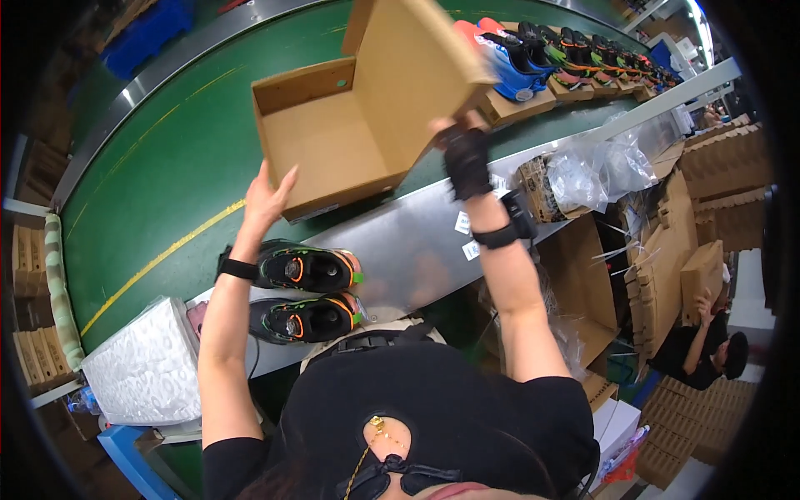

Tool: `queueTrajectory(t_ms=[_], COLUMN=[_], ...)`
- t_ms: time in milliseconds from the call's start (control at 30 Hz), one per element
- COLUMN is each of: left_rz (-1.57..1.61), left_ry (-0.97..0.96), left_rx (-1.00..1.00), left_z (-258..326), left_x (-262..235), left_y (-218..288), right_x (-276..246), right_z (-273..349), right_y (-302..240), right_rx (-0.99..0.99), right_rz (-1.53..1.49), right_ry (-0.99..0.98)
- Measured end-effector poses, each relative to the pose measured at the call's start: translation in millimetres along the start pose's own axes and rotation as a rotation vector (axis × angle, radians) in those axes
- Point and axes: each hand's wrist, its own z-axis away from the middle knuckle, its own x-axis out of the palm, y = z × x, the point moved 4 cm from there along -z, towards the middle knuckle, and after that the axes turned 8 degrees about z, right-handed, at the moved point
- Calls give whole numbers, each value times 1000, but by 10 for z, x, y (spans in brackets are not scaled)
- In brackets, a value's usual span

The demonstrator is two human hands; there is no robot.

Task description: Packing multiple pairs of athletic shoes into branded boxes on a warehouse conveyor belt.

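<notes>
An open brown cardboard shoebox (329, 150) sits in front of me on the green surface, with nothing visible inside. Its hinged lid (417, 83) stands raised on the right side. My left hand (268, 200) grips the box's near left corner, thumb over the wall and fingers outside. At the lid's near edge is my right hand (465, 154), in a dark fingerless glove and slightly blurred; its fingers close on that edge. Two black shoes with orange and green trim, one farther (308, 268) and one nearer (307, 318), lie side by side on the metal ledge (417, 258) by my left forearm.
White patterned wrapping paper (142, 367) is stacked at the left. A row of coloured shoes (575, 54) on boxes runs along the far right. Clear plastic bags (596, 175) and an open carton (583, 292) lie right. Another person (700, 342) holds a box farther right.
</notes>
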Motion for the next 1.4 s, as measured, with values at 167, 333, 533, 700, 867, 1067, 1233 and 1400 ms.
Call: queueTrajectory(t_ms=[167,333,533,700,867,1067,1233,1400], left_rz=[76,263,480,295,-519,-651,-658,-508], left_ry=[-201,9,359,696,851,453,525,766], left_rx=[-435,-392,-534,-578,-621,-982,-849,-700], left_z=[467,740,1578,2541,3664,3726,3843,3789], left_x=[-259,-467,-1332,-2175,-2841,-2867,-2973,-3329], left_y=[-613,-994,-1414,-2159,-2944,-2490,-2552,-2312], right_x=[-792,-1608,-863,-239,897,2047,2354,2353], right_z=[-136,66,422,537,459,736,1048,1077], right_y=[573,1836,1494,1095,163,629,962,1008], right_rx=[441,0,-84,-499,-382,-524,-331,-377], right_rz=[-159,1473,1511,1156,891,983,1177,1103], right_ry=[44,-55,-154,-157,-184,-986,-1131,-1148])
